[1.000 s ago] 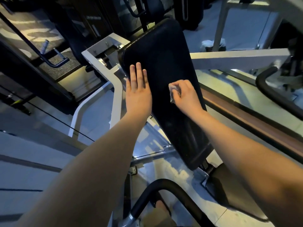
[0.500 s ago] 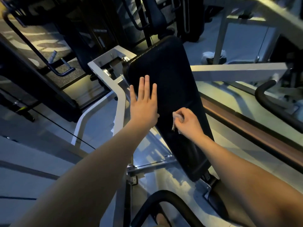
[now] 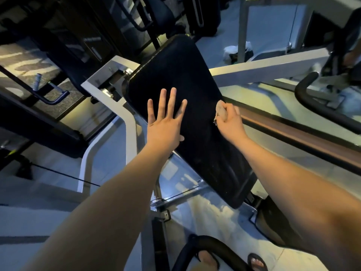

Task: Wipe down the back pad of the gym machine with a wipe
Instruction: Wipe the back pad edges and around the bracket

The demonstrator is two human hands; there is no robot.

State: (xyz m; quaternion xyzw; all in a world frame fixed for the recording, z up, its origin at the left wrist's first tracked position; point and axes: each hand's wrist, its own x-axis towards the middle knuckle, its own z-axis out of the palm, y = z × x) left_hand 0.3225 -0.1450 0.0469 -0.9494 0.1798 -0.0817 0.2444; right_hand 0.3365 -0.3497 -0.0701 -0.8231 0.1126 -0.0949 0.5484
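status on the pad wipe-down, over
Left hand flat on back pad, fingers spread. Right hand shut on wipe at pad's right edge. Nothing in the way.

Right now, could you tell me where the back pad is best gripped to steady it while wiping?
Probably the back pad by its long left edge, from the left: the left hand already lies flat there, leaving the right edge free for the right hand with the wipe.

The pad (image 3: 175,79) is plain black with faint pale streaks toward its 5 o'clock end. The wipe (image 3: 220,110) is off-white. The frame (image 3: 109,75) at 10 o'clock is white. A brown rail (image 3: 293,132) edged in black runs at 3 o'clock. The floor (image 3: 25,61) at 9 o'clock shows grey with pale wavy stripes.
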